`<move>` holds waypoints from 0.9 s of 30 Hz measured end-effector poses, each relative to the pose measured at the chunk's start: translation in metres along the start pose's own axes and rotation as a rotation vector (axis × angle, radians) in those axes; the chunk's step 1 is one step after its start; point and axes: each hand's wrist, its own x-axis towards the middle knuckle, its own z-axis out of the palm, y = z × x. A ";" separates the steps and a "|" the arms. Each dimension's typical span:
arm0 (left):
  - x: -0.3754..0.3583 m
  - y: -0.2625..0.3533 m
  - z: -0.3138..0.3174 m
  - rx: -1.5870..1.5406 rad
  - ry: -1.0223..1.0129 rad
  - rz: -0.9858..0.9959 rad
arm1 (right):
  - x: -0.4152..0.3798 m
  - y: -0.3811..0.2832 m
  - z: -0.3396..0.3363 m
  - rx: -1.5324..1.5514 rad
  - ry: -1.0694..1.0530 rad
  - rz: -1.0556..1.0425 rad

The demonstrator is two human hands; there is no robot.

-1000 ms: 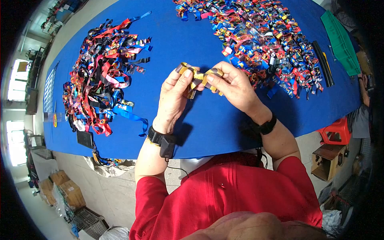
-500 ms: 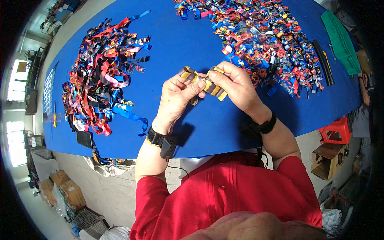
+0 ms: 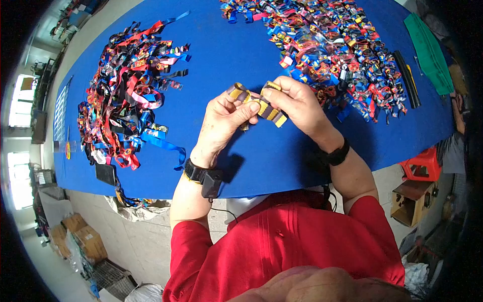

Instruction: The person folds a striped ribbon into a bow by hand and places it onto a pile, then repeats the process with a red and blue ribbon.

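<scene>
A yellow-and-brown striped ribbon point(image 3: 272, 111) is held between my two hands above the blue table point(image 3: 221, 55). My left hand point(image 3: 225, 115) pinches it between thumb and fingers, and a loop of it curls up over those fingers. With thumb and index finger, my right hand point(image 3: 297, 103) grips the ribbon's other side, where a second loop rises and a short end hangs down. The fingertips of both hands nearly meet at the ribbon's middle. Whether it is knotted there is hidden by the fingers.
A heap of loose coloured ribbons point(image 3: 131, 95) lies on the left. Many small looped ribbons point(image 3: 332, 50) cover the back right. Beyond them are a black tube point(image 3: 406, 80) and a green crate point(image 3: 427, 53). A red stool point(image 3: 422, 165) stands off the table's right edge.
Both hands stay in nearly the same place, still pinching the ribbon. My right wrist has shifted slightly, and the loops have tilted a little.
</scene>
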 end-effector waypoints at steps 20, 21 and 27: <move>0.004 0.002 0.003 -0.185 0.115 0.037 | 0.002 0.029 0.002 0.024 -0.107 0.025; 0.004 0.002 0.003 -0.179 0.115 0.036 | 0.002 0.028 0.001 -0.005 -0.093 0.040; 0.005 -0.001 0.000 -0.084 0.115 0.059 | 0.005 0.025 0.006 0.081 -0.075 -0.147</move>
